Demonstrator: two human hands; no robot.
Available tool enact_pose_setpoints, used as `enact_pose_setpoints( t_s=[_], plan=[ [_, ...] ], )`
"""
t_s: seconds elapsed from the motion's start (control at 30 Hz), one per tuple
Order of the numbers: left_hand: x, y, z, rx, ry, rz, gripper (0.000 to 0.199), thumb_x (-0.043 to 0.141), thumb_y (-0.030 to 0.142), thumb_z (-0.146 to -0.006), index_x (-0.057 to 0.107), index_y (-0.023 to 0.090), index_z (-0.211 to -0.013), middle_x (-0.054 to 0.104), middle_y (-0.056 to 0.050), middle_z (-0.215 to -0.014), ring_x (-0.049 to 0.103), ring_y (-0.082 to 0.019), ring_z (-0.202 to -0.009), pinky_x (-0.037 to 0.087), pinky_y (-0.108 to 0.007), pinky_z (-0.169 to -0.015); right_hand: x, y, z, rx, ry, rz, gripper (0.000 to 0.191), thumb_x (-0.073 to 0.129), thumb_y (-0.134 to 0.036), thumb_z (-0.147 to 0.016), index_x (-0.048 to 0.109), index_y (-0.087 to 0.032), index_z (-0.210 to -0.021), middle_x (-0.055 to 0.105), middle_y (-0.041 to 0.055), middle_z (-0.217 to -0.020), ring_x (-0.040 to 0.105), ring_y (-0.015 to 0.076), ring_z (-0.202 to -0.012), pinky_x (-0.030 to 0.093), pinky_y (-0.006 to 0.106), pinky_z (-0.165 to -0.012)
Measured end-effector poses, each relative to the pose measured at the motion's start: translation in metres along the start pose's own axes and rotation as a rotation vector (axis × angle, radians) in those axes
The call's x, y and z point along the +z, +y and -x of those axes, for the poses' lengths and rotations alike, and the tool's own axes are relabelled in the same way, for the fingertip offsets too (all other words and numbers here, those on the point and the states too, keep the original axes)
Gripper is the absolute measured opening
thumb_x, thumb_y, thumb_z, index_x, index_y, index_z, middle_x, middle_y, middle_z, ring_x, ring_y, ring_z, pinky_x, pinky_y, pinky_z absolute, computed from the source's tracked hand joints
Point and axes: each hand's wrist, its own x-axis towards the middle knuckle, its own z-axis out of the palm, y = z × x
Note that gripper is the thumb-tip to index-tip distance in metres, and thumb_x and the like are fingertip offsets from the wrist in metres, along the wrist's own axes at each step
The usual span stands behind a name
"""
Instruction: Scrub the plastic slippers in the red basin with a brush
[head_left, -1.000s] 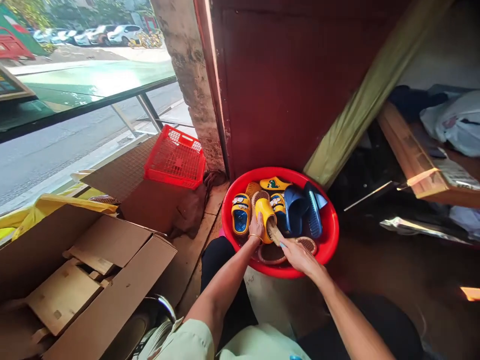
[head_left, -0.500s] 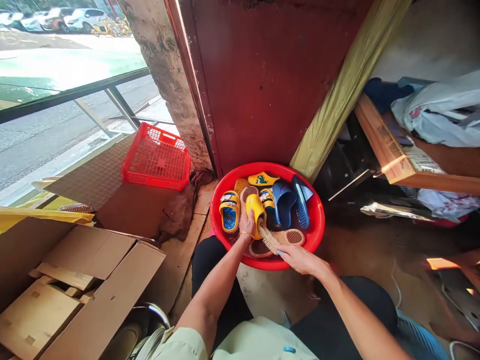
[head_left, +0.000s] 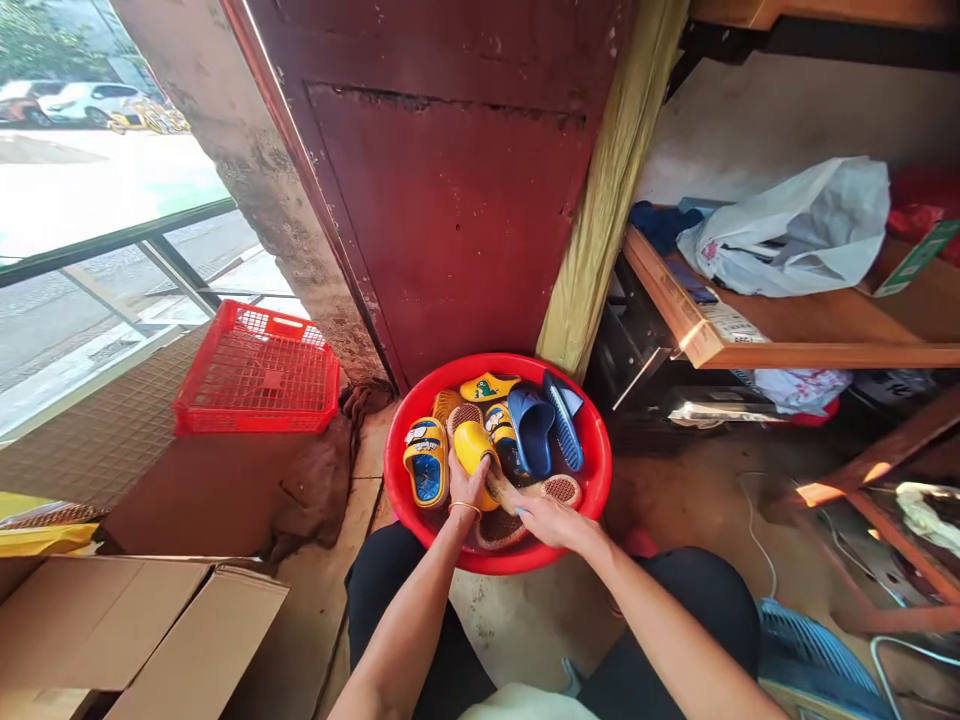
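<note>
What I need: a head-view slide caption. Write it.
Left hand gripping a yellow slipper, right hand holding a brush, over a red basin of slippers.

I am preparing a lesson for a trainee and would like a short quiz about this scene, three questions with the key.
1. What does the left hand hold?
2. True or false: the right hand holds a blue slipper.
3. As the picture shows it, where is the red crate relative to the red tub? A) left of it B) right of it C) inside it

Key:
1. A yellow slipper.
2. False; it holds a brush.
3. A
</note>
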Motion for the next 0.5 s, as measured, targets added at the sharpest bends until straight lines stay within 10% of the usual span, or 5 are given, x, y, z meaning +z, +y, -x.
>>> enact_pose_setpoints(
  t_s=[0.27, 0.5],
  plan=[
    [-0.005, 0.006, -0.024, -0.107, 0.085, 0.157, 0.051, 0.056, 0.043, -0.092, 0.053, 0.022, -0.138, 0.051, -0.010, -0.151, 0.039, -0.027, -0.147, 0.030, -0.040, -0.122, -0.027, 0.031, 0.061, 0.133, 0.079, -0.323, 0.048, 0.049, -0.033, -0.094, 0.062, -0.027, -0.140, 0.074, 0.0032, -0.123, 0.071, 0.0217, -0.105, 0.055, 0.032, -0.092],
    [0.012, 0.008, 0.000, -0.410, -0.324, 0.486, 0.044, 0.061, 0.046, -0.088, 0.069, 0.016, -0.120, 0.076, -0.013, -0.108, 0.070, -0.031, -0.109, 0.057, -0.047, -0.093, 0.016, 0.002, -0.004, -0.026, 0.301, -0.258, 0.048, 0.044, -0.023, -0.097, 0.058, -0.022, -0.143, 0.068, 0.0087, -0.133, 0.066, 0.0215, -0.119, 0.051, 0.033, -0.103]
  ],
)
